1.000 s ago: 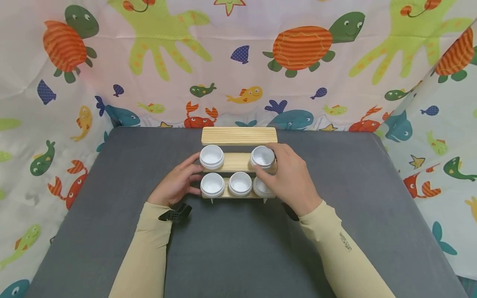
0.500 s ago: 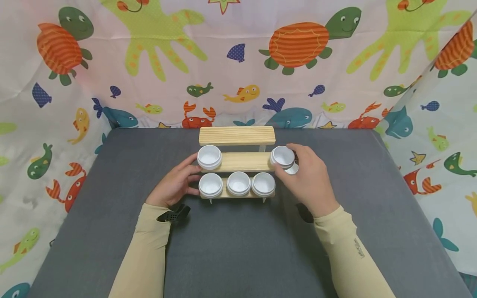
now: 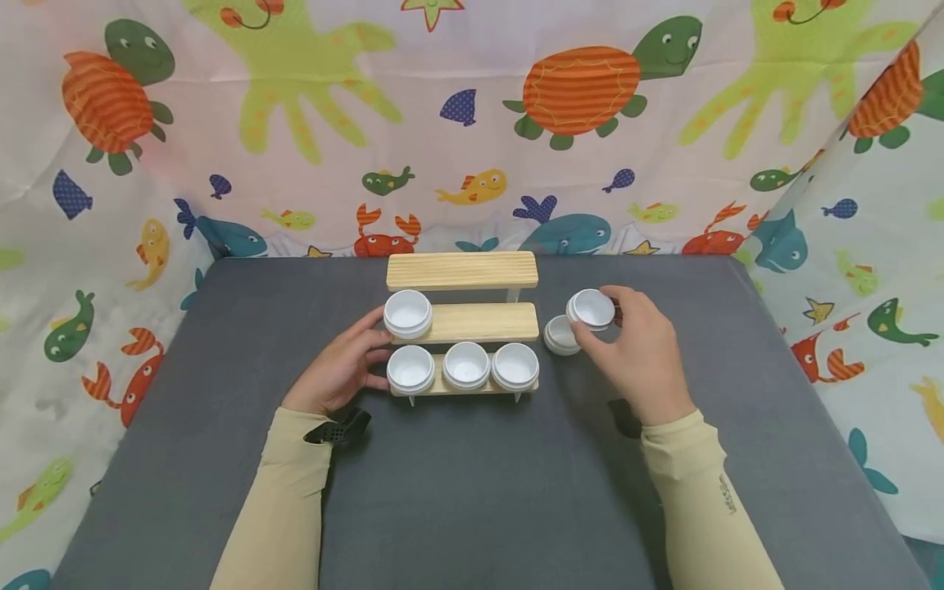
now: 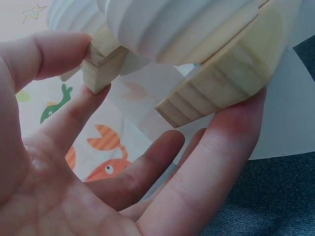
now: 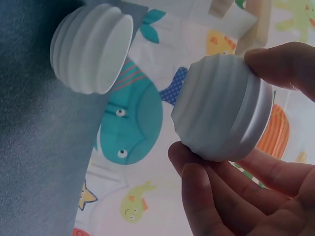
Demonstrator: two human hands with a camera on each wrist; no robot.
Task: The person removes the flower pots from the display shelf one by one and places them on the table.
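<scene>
The right hand [image 3: 640, 354] pinches a white, round, plastic-looking ribbed cup [image 3: 593, 310] at the right of the rack, near a matching second cup [image 3: 558, 338] on the dark grey cloth-covered table [image 3: 472, 500]; lowered too close, it could knock that one over. How high it hangs above the cloth is hard to judge. The left hand [image 3: 335, 369] grips the left end of the three-tiered pale wooden rack [image 3: 483, 322], touching its middle and bottom shelves; a sharp tug there could tilt it, sliding off the four white ribbed cups [image 3: 466, 365] it carries.
</scene>
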